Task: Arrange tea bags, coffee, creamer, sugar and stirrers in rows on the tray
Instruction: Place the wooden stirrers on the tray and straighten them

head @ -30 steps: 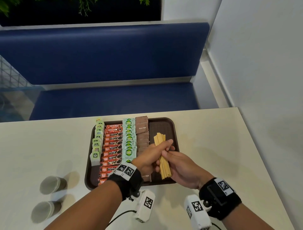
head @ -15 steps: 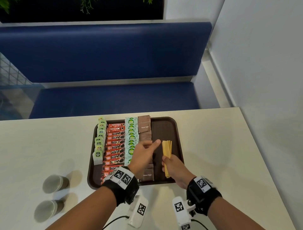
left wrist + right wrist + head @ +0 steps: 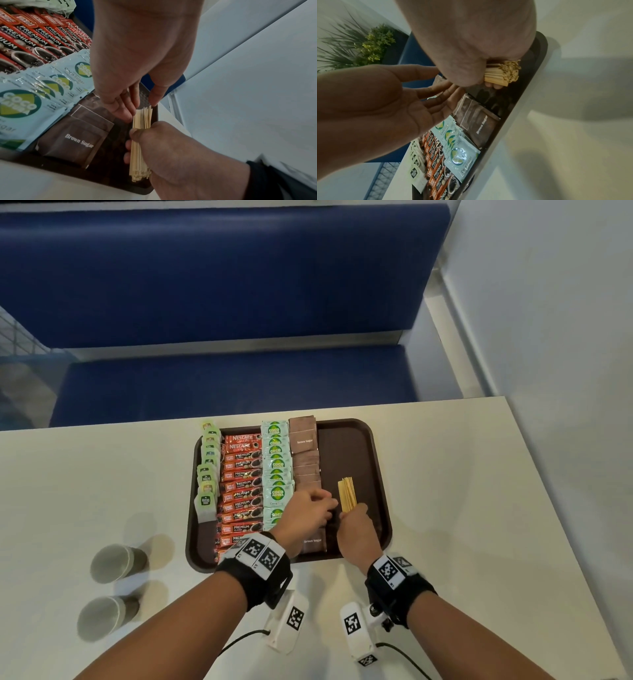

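Observation:
On the brown tray [image 3: 346, 446] lie rows of green tea bags [image 3: 207, 474], red coffee sticks [image 3: 241, 491], pale Coco Sugar packets [image 3: 277, 467] and brown sugar packets [image 3: 305, 453]. My right hand [image 3: 356, 525] grips the near half of a bundle of wooden stirrers [image 3: 346, 494] over the tray's bare right column. In the left wrist view the stirrers [image 3: 141, 148] stick out of the right hand [image 3: 171, 148] at both ends. My left hand [image 3: 140, 108] has its straight fingers [image 3: 123, 108] against the bundle's left side and its thumb near the far tips. The right wrist view shows the left palm [image 3: 393, 108] open.
Two grey paper cups [image 3: 118, 563] [image 3: 106, 616] lie on the white table [image 3: 462, 508] left of the tray. A blue bench [image 3: 222, 285] stands behind the table, and a white wall runs along the right. A potted plant [image 3: 368, 40] shows in the right wrist view.
The stirrer bundle has moved right and down into the tray's bare right column. My left hand has let go of it and now rests its fingers along its side.

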Demonstrator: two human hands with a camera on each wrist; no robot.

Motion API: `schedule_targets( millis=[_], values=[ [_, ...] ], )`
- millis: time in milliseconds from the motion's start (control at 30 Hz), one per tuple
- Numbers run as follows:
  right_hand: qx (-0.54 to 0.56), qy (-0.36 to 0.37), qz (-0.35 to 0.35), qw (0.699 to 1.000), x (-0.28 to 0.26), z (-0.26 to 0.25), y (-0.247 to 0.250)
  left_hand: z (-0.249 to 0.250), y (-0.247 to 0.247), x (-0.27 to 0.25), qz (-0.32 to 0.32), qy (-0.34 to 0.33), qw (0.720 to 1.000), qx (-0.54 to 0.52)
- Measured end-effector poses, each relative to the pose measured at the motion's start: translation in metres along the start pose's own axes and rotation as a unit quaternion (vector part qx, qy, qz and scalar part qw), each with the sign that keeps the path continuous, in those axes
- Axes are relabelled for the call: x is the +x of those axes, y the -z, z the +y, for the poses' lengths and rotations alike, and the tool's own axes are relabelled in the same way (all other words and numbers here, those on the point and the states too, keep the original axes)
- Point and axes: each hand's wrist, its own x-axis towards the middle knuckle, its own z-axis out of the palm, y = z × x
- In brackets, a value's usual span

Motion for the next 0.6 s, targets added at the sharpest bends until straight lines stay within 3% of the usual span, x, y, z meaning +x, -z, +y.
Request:
schedule_targets(
  millis=[300, 600],
  values=[
    [-0.081, 0.04, 0.022, 0.996, -0.008, 0.009, -0.003, -0.015, -0.016, -0.002, -0.039, 0.012, 0.999, 0.024],
    [-0.091, 0.018, -0.003, 0.996, -0.007, 0.001, 0.009, -0.009, -0.023, 0.003, -0.055, 0.004, 0.996, 0.063]
  ],
)
